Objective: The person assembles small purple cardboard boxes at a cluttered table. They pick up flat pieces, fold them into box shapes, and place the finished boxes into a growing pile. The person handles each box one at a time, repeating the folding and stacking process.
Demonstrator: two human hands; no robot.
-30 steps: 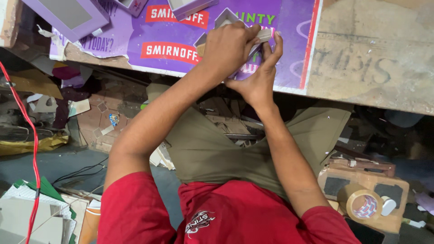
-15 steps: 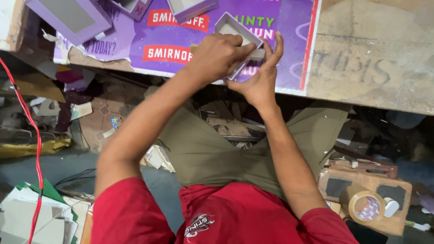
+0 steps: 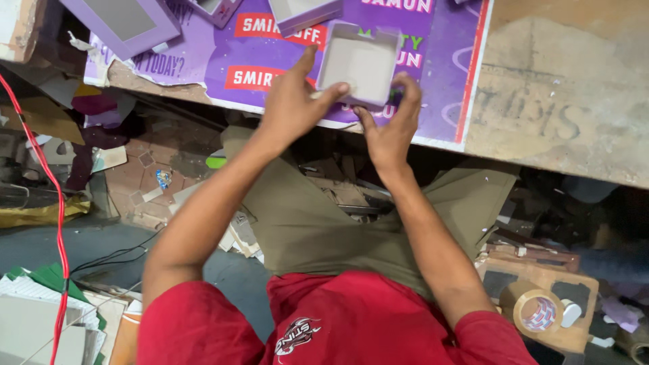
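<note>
Held at upper centre of the frame: small open grey cardboard box [image 3: 362,64], on the purple poster [image 3: 446,81]. Left hand [image 3: 292,101] pinching its near-left corner, right hand [image 3: 389,125] gripping the near-right edge, fingers curled. Best kept square, pressure even.

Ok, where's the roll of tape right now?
In the head view, the roll of tape sits low on the right, on a cardboard piece beside the person's right arm, far from the small open box on the bench.
</note>
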